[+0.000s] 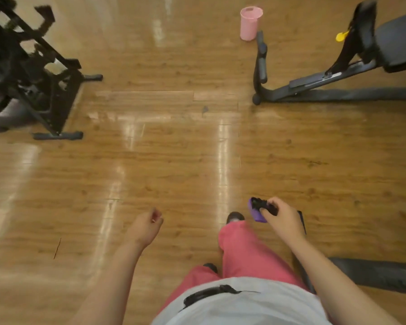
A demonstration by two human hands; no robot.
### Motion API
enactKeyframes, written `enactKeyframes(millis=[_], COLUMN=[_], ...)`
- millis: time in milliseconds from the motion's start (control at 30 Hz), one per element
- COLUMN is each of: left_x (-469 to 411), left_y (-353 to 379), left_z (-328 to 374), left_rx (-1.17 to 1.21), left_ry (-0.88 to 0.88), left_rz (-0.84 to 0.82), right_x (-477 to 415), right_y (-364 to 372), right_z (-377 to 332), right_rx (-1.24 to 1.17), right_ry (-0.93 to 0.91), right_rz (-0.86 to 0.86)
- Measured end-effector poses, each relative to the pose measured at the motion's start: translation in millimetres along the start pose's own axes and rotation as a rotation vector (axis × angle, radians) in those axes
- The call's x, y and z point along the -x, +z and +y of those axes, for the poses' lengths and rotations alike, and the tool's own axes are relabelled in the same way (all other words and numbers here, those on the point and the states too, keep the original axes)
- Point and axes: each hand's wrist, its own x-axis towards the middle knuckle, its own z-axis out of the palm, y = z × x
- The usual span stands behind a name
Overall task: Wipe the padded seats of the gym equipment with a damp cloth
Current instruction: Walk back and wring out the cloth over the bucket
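Your left hand point(145, 227) hangs out front at about 7 o'clock, wrist bent, fingers loosely curled with nothing in them. Your right hand point(283, 219) is at roughly 5 o'clock, knuckles up, fingers and thumb pinched round a purple item point(256, 213) with something black bunched on top. It's too blurry to say if that's the cloth. Both forearms are bare and reach forward over your pink trousers point(239, 249).

The padded seat point(399, 41) sits way up at 2 o'clock on the bench frame point(314, 83), well apart from either hand. A second dark pad point(373, 275) pokes in at 4 o'clock, just beside your right forearm. A black rack point(26, 71) fills 10 o'clock, its feet sticking out onto the floor. A pink bucket point(251, 23) stands at 1 o'clock, just beside the bench's front bar. Between rack and bench there's a wide lane of glossy wood floor point(174, 160) running straight to 12.
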Motion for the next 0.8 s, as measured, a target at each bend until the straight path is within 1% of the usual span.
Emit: enactKeyframes(millis=[100,167,300,467,600,800], left_x=[-61.5,-99.9,-177.7,-282.3,-359.5,-504.8], left_y=[-5.6,-5.4,-19.0,-70.2,-108.9,-159.9], left_z=[39.3,62.5,112.4,186.8,224.5,268.0], left_rx=[-0.031,-0.021,-0.024,0.036,0.092,0.086], left_ry=[0.044,0.049,0.010,0.030,0.016,0.099], left_rz=[-0.057,-0.105,-0.195,-0.114,-0.071,-0.194], right_x=[-64.8,-111.7,-211.0,-331.5,-420.6,-559.9], right_y=[-0.2,-3.1,-27.5,-64.5,-74.4,-58.3], right_z=[-19.7,-30.5,-62.0,-122.4,-164.5,-225.6], right_rx=[-0.040,-0.049,-0.007,0.072,0.099,0.078], right_ry=[-0.002,0.030,0.031,-0.027,-0.058,-0.022], right_rz=[-0.041,-0.050,-0.075,-0.058,-0.054,-0.029])
